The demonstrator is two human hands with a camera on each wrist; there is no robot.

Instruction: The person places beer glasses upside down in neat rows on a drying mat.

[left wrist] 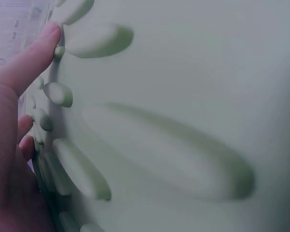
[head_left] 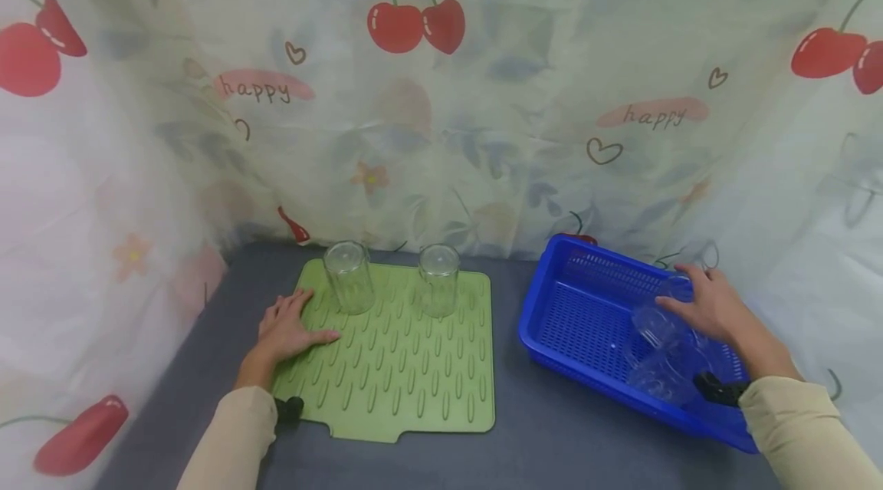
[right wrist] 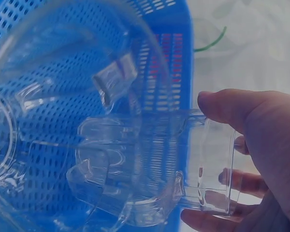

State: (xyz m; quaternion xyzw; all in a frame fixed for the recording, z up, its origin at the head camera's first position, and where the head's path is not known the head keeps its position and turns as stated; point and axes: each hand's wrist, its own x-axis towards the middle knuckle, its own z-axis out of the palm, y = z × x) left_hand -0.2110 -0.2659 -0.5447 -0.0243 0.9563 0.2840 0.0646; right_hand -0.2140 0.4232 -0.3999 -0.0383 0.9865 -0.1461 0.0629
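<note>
My left hand [head_left: 286, 329] rests on the left edge of a green ridged drying mat [head_left: 414, 375], fingers spread and thumb out over its ridges. Two clear glass tumblers [head_left: 350, 279] [head_left: 438, 283] stand bottom-up along the mat's far side. At the right end of a blue perforated basket [head_left: 572, 371], my right hand [head_left: 713, 306] grips a clear, square-ended glass [right wrist: 193, 150]. The right wrist view shows the thumb on one side of it and the fingers on the other. Several more clear glass pieces [head_left: 655, 329] lie in the basket below the hand.
Dark grey cloth [head_left: 507, 398] covers the table, showing between mat and basket. A printed curtain [head_left: 483, 168] with cherries hangs close behind and along both sides. The basket stands at an angle to the mat.
</note>
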